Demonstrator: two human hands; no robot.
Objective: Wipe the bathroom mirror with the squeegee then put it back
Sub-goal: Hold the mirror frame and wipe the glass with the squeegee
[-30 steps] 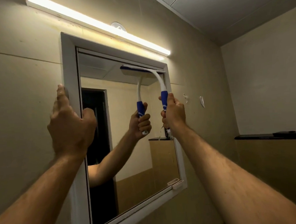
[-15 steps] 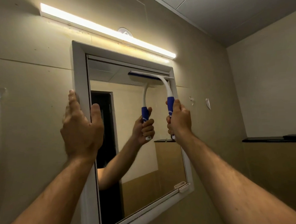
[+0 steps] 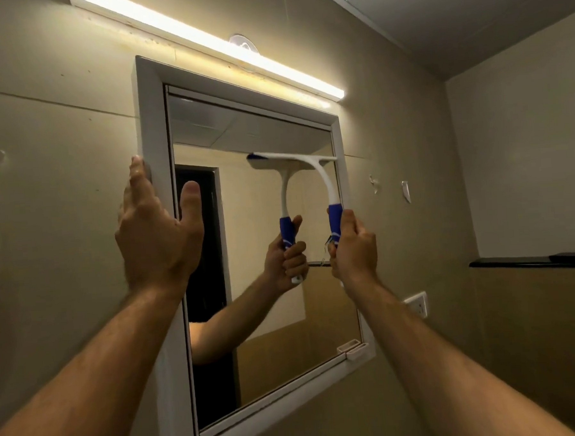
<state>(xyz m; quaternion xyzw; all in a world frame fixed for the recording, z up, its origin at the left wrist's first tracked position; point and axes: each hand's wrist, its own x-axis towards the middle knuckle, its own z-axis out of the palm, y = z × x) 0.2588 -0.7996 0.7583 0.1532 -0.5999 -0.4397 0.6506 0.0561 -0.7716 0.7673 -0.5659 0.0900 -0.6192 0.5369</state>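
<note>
Squeegee (image 3: 313,169) blade now lower on the mirror (image 3: 264,252) than before, near its upper right corner, right hand (image 3: 352,247) curled round the blue handle below the blade, left hand (image 3: 157,234) open, fingers on the mirror frame's (image 3: 151,125) left edge.

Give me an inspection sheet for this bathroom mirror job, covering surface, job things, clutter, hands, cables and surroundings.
Surface: mirror in a white frame on the wall; streaks too faint to judge.
Job's things: squeegee, blade laid across the upper right of the glass, white neck, blue grip.
Clutter: small white clip at the frame's lower right corner.
Hands: left hand rests on the frame's left edge, fingers straight; right hand grips the squeegee's handle.
Cables: nothing seen.
Surroundings: lit strip light above the mirror, wall socket and dark shelf to the right.
</note>
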